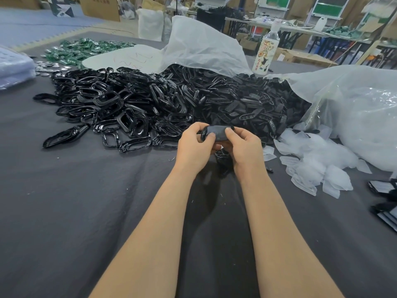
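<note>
A small black plastic shell is held up between both hands over the dark grey table cloth. My left hand grips its left end with thumb and curled fingers. My right hand pinches its right end, thumb on top. Behind the hands lies a big heap of black plastic frames on the left and flatter black covers on the right. More black parts lie under my hands, partly hidden.
Clear plastic bags spill at the right, with small clear film pieces in front. A drink bottle stands behind the heap. Green circuit boards and round metal discs lie at the back left. Dark items sit at the right edge.
</note>
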A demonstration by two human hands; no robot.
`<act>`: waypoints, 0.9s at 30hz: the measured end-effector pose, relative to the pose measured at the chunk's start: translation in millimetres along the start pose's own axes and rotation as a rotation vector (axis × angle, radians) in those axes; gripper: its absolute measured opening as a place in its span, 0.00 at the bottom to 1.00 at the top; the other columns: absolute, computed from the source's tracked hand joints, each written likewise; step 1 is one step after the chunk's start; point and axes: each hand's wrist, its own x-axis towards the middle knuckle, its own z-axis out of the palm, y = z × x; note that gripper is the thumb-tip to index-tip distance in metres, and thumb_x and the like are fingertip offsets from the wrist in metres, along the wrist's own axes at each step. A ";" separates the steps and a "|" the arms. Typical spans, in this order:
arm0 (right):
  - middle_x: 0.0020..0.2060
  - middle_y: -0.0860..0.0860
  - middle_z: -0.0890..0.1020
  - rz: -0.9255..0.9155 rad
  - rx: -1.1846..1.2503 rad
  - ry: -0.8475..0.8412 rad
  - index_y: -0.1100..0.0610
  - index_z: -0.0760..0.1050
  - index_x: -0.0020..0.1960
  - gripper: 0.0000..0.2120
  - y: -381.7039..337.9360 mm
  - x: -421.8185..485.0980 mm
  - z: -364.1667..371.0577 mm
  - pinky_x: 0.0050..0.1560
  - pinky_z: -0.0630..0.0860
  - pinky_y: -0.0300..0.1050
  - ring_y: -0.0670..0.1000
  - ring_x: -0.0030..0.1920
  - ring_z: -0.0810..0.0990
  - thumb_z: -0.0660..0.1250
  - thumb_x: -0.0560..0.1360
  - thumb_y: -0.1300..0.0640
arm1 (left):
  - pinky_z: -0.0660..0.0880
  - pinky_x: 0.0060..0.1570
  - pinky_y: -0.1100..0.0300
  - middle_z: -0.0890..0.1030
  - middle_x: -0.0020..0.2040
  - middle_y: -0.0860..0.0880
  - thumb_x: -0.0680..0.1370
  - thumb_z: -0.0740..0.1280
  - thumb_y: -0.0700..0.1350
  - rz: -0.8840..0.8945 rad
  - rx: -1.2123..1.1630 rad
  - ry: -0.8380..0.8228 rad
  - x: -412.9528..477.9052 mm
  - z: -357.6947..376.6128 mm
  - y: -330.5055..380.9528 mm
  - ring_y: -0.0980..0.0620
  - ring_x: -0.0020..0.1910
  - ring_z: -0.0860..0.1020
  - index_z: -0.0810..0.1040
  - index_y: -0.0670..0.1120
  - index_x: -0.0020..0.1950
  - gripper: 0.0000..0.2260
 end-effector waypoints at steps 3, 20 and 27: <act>0.38 0.52 0.83 0.013 -0.003 0.014 0.59 0.78 0.44 0.06 0.5 -0.4 0.2 0.44 0.80 0.42 0.48 0.37 0.82 0.64 0.78 0.64 | 0.80 0.52 0.48 0.83 0.40 0.48 0.80 0.63 0.38 0.000 0.016 0.004 0.4 -0.5 -0.7 0.54 0.37 0.83 0.73 0.51 0.47 0.08; 0.40 0.57 0.81 -0.009 0.001 -0.110 0.60 0.77 0.45 0.05 -4.3 -2.8 -0.5 0.42 0.79 0.48 0.55 0.41 0.81 0.64 0.75 0.67 | 0.81 0.43 0.57 0.84 0.42 0.44 0.79 0.64 0.39 0.000 0.049 -0.093 0.2 -1.9 0.9 0.51 0.39 0.84 0.77 0.48 0.51 0.05; 0.35 0.54 0.81 -0.006 0.081 -0.075 0.60 0.76 0.44 0.04 -6.6 -8.3 2.2 0.29 0.76 0.39 0.48 0.32 0.82 0.65 0.74 0.68 | 0.80 0.52 0.45 0.85 0.43 0.42 0.79 0.65 0.39 0.027 0.071 -0.095 -1.2 -1.0 2.1 0.45 0.43 0.84 0.77 0.46 0.51 0.04</act>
